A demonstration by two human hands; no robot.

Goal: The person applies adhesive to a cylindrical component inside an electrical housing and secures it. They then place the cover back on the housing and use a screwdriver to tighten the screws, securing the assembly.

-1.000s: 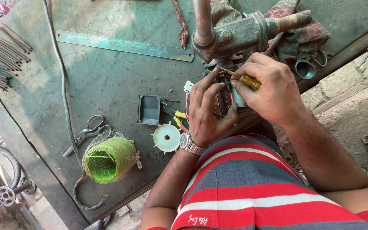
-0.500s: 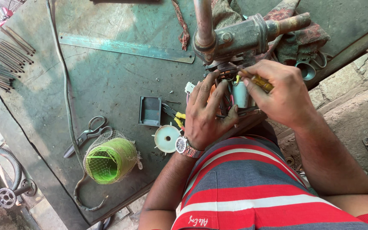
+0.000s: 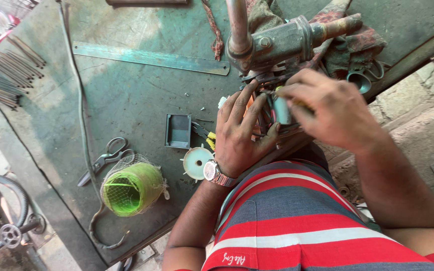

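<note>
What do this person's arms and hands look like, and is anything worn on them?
Both arms are bare from the elbow down, with no gloves on either hand. The left hand has a metal wristwatch with a round pale dial at the wrist. The right hand wears nothing that shows. Above the arms is a short-sleeved shirt striped red, grey and white.
</note>
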